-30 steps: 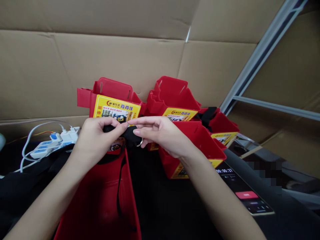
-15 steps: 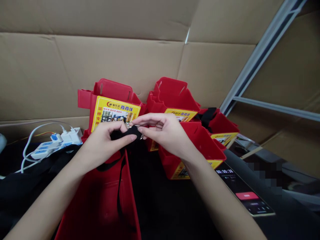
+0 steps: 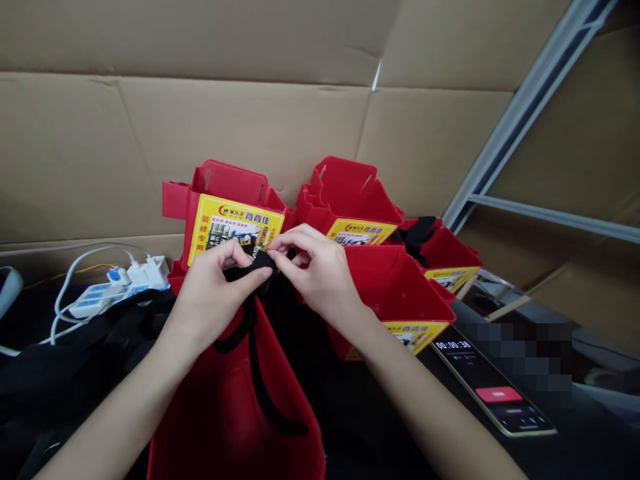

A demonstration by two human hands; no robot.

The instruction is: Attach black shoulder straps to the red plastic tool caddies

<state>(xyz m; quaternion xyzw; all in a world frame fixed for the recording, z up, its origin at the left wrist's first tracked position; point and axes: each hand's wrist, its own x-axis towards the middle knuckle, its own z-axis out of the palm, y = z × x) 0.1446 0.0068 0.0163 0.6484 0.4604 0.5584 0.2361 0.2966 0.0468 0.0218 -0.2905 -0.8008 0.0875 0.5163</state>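
Cardboard (image 3: 240,127) closes off the far side in front of you. The near red bin (image 3: 235,427) opens below your wrists, a thin black band (image 3: 263,380) curving down inside it. Four smaller-looking red bins (image 3: 345,193) stand between that and the far side, from left to right, labels towards you. Black fabric (image 3: 45,387) lies heaped at near left. Your left hand (image 3: 215,287) pinches a black strap (image 3: 257,265) between thumb and bent forefinger; your right hand (image 3: 323,270) closes its fingertips on the strap's right end, though you can't tell whether they also grip metal. A lit phone (image 3: 493,380) lies at right, a white power strip (image 3: 95,303) at left. The strap sits just above the near bin's far end, a silvery metal piece (image 3: 257,252) showing at it. The step in hand looks like fingertip work on that piece; the next move seems to call for a steady left pinch and fine right-hand control.
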